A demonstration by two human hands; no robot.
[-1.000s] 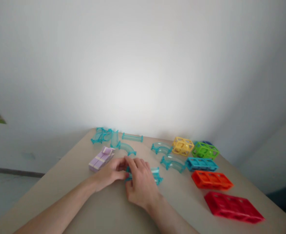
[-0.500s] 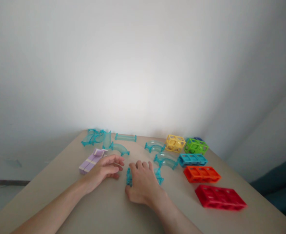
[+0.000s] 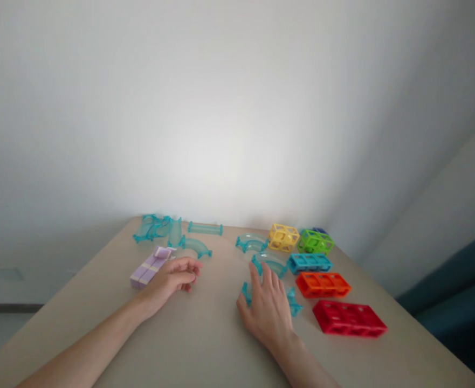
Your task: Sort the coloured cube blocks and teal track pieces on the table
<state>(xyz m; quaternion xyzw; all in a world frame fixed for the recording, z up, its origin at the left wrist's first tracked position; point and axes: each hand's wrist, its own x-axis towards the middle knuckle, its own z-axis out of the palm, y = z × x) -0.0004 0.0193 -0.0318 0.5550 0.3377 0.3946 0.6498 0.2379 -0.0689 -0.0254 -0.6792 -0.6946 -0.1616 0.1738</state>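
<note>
My right hand (image 3: 267,304) lies over a translucent teal track piece (image 3: 294,303) on the table, thumb at its left end and fingers reaching over its far side. Much of that piece is hidden beneath the hand. Just beyond the fingertips are two more curved teal track pieces (image 3: 275,264). My left hand (image 3: 177,277) rests on its side with loosely bent fingers and nothing in them. Close behind it lies a lilac box (image 3: 146,270) with pale ribbon-like bands.
Along the right side stand a red block frame (image 3: 348,319), an orange one (image 3: 323,284), a blue one (image 3: 310,262), a green one (image 3: 315,241) and a yellow one (image 3: 283,237). Several teal track pieces (image 3: 175,231) lie back left. A wall (image 3: 221,134) rises behind the table (image 3: 205,334).
My right hand has moved right, and the teal track piece under it has slid along. My left hand stays by the lilac box, its fingers a little more bent. The view has shifted slightly.
</note>
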